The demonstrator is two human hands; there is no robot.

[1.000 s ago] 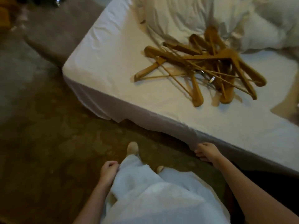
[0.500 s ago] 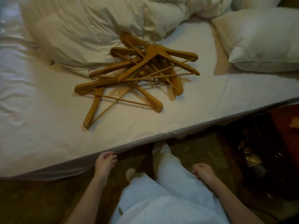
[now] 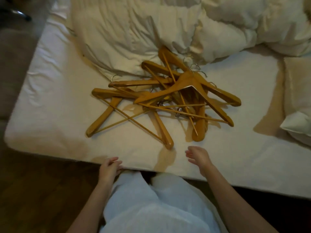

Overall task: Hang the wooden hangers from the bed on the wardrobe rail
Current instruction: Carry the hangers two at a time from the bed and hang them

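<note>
Several wooden hangers [image 3: 168, 96] with metal hooks lie tangled in a pile on the white bed sheet [image 3: 58, 125]. The nearest hanger end [image 3: 169, 143] points toward me. My right hand [image 3: 198, 157] hovers over the sheet just below that end, fingers apart and empty. My left hand [image 3: 109, 169] is at the bed's front edge, fingers loosely curled, holding nothing. The wardrobe rail is out of view.
A crumpled white duvet [image 3: 151, 27] lies behind the pile, touching the far hangers. A pillow [image 3: 297, 105] sits at the right. Dark wooden floor [image 3: 42, 190] lies left of my legs, and the bed's corner is at the left.
I have stepped up to the bed, so the hanger pile is closer and centred. Both hands rose from beside my legs; the right one now reaches over the sheet toward the pile.
</note>
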